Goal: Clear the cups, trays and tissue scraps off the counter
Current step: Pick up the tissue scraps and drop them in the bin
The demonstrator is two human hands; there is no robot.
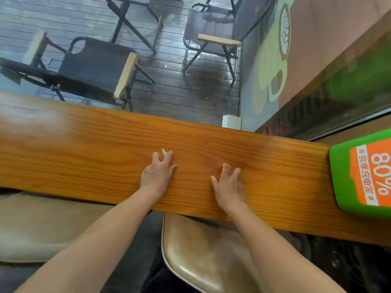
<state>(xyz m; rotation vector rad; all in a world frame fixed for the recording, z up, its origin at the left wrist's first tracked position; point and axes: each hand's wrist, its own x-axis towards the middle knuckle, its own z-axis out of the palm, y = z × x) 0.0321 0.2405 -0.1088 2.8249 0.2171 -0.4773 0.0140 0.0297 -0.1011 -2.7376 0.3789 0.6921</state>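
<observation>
Tiny white tissue scrap [164,151] pinched in left hand's [157,172] fingertips, toward orange wooden counter's [84,149] far edge; right hand [229,185] flat, empty.

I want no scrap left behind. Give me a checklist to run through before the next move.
1. Tissue scrap pinched at the fingertips of the left hand: ok.
2. Right hand holding nothing, resting on the counter: ok.
3. Cups and trays gone from the visible stretch of counter: ok. Beyond the frame: cannot tell.
4. Green object with an orange label at the counter's right end, apart from both hands: ok.
5. Place to drop the scrap: cannot tell, no bin shows.
</observation>
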